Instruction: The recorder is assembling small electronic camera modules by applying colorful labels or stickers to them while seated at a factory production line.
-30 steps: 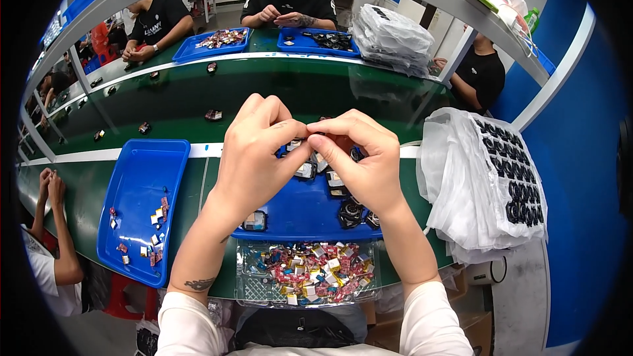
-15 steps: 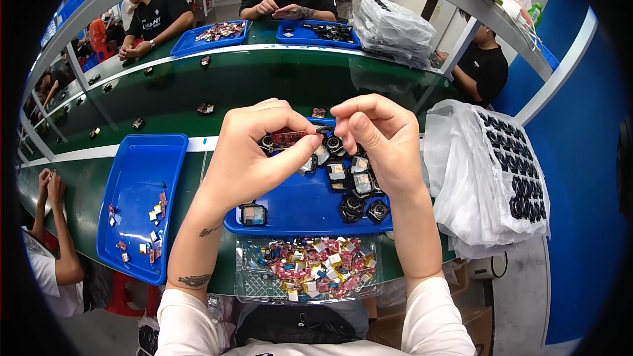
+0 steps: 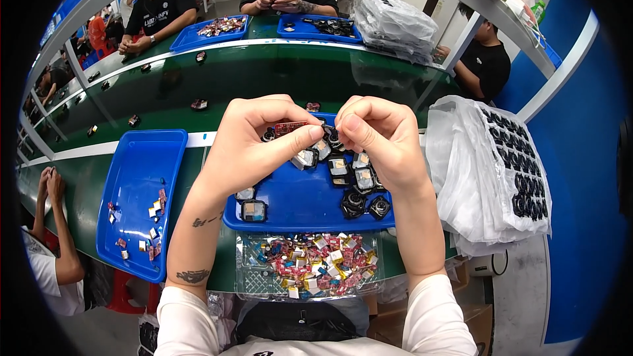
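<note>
Between the thumb and index finger of my left hand (image 3: pixel 260 135) is a small red circuit board (image 3: pixel 290 128). My right hand (image 3: pixel 386 137) is closed in a pinch right beside the left fingertips, on a small dark piece that the fingers mostly hide. Both hands are above a blue tray (image 3: pixel 297 219). In that tray lie several black square housings (image 3: pixel 253 210) with silvery insides, some partly hidden behind my hands. Nearer to me, a clear plastic tray (image 3: pixel 249 278) holds a heap of red boards and small white and yellow battery cells (image 3: pixel 320 267).
Left stands another blue tray (image 3: pixel 125 184) with scattered boards and cells. Stacked white sheets (image 3: pixel 461 178) with black parts are at the right. A green conveyor belt (image 3: pixel 264 79) carries small assemblies across. Co-workers sit beyond it, with further trays; another person's hands (image 3: pixel 51 184) are far left.
The fingers of my right hand have closed into a pinch and come against the left fingertips. Assemblies on the belt have shifted slightly left.
</note>
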The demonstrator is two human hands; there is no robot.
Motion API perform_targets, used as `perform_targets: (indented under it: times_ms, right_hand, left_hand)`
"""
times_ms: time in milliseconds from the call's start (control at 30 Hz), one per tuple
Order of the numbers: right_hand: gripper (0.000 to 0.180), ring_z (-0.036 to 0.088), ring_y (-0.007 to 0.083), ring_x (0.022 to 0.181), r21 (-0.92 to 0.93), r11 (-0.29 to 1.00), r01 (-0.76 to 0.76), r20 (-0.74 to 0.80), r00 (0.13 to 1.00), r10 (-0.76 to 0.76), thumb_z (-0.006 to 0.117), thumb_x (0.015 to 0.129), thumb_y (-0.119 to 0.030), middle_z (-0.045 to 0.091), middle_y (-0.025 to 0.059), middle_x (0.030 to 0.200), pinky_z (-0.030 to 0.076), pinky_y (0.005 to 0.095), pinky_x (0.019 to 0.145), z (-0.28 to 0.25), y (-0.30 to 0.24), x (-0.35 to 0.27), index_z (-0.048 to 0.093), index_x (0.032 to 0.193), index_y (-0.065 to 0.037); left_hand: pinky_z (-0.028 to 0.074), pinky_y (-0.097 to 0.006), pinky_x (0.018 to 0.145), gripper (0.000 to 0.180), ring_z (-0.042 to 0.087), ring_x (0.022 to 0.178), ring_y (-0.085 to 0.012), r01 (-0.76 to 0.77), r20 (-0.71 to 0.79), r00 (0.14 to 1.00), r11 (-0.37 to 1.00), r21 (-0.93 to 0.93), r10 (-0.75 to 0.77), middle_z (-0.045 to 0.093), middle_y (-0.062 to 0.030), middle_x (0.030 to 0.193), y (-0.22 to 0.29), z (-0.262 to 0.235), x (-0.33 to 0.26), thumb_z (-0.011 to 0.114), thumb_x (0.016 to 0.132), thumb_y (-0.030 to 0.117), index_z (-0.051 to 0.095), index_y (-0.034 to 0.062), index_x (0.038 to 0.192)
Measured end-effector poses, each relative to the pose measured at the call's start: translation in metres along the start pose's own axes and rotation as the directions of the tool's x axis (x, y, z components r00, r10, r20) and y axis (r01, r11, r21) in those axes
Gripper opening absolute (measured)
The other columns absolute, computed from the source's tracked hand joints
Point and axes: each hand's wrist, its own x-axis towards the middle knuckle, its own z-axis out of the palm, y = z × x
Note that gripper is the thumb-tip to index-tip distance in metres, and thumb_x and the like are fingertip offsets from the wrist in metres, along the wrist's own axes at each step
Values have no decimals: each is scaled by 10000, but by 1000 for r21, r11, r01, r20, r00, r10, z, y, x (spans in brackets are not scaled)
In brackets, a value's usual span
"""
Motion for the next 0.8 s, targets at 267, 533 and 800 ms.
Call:
perform_targets:
  times_ms: [267, 533, 800]
  right_hand:
    - [152, 554, 45, 737, -82, 997, -11, -39, 999, 8, 646, 926, -131, 622, 6, 802, 441, 192, 646, 7, 1, -1, 649, 886, 15]
    - [194, 476, 45, 709, -32, 999, 20, -21, 1000, -21, 586, 969, -164, 536, -25, 754, 402, 197, 643, 15, 9, 0, 586, 879, 8]
    - [180, 461, 38, 660, -60, 992, -107, -58, 993, 103, 560, 981, -177, 523, -38, 726, 387, 194, 598, 2, 26, 3, 573, 887, -24]
  left_hand:
    - [364, -197, 563, 85, 503, 657, -37, 89, 9, 996, 996, -33, -88, 597, -9, 730, 1, -1, -1, 698, 823, 43, 680, -36, 798]
    - [372, -194, 576, 101, 491, 643, -33, 220, 27, 976, 963, -159, -218, 593, 1, 732, 0, 0, 2, 712, 826, 65, 684, -27, 795]
    - [396, -204, 627, 112, 507, 695, -54, 169, 73, 985, 942, -291, -154, 588, -7, 751, -4, -8, 3, 706, 834, 92, 679, -15, 819]
